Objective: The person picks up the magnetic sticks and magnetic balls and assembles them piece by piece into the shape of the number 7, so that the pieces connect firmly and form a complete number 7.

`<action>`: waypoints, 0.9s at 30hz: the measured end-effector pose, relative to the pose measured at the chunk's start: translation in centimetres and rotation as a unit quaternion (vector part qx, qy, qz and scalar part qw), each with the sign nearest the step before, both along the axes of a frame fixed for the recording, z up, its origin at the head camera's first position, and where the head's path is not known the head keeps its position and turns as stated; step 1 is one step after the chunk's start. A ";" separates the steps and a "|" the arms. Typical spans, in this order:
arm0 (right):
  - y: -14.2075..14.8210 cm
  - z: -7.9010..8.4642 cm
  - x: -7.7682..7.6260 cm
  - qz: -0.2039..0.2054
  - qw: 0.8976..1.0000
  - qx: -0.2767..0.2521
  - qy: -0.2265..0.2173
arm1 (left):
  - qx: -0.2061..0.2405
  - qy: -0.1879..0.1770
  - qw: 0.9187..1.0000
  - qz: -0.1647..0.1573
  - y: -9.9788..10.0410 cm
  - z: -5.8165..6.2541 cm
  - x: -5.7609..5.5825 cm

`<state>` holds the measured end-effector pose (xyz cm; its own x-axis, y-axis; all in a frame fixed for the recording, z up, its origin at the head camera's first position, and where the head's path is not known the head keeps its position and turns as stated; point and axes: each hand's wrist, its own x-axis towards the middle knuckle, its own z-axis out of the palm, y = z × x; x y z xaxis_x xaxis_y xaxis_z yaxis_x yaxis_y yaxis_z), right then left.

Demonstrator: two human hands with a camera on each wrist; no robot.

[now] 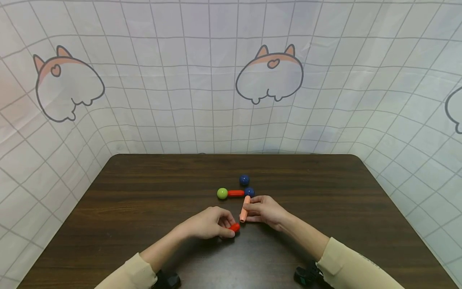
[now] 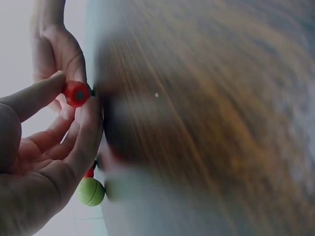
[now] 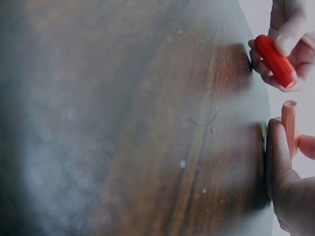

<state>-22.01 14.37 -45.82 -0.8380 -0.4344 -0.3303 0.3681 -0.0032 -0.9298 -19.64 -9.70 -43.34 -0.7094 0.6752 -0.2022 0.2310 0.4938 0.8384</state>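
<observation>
Two rods in hand! Left hand (image 1: 211, 223) pinches the red rod (image 1: 234, 227), near side; right hand (image 1: 266, 211) grips the orange rod (image 1: 244, 209), just right, its far end by a blue ball (image 1: 249, 192).

Makeshift tabletop booth: gridded cloth (image 1: 196, 96) with cartoon prints (image 1: 270, 78) around a wood-grain table (image 1: 162, 180).
</observation>
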 end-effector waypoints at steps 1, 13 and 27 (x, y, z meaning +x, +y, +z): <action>0.0 0.0 0.0 0.000 1.000 -0.001 0.000 | 0.006 -0.009 1.000 0.003 0.0 0.0 0.0; 0.0 0.1 0.1 0.002 1.000 0.000 0.003 | 0.094 -0.147 0.984 0.044 0.4 -0.3 0.2; 0.0 0.1 0.1 -0.003 1.000 0.007 0.002 | 0.123 -0.231 0.961 0.088 1.1 0.1 1.0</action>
<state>-21.95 14.36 -45.72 -0.8421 -0.4240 -0.3333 0.3649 0.0072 -0.9310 -18.67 -8.63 -43.24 -0.6902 0.6204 -0.3724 -0.2626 0.2648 0.9279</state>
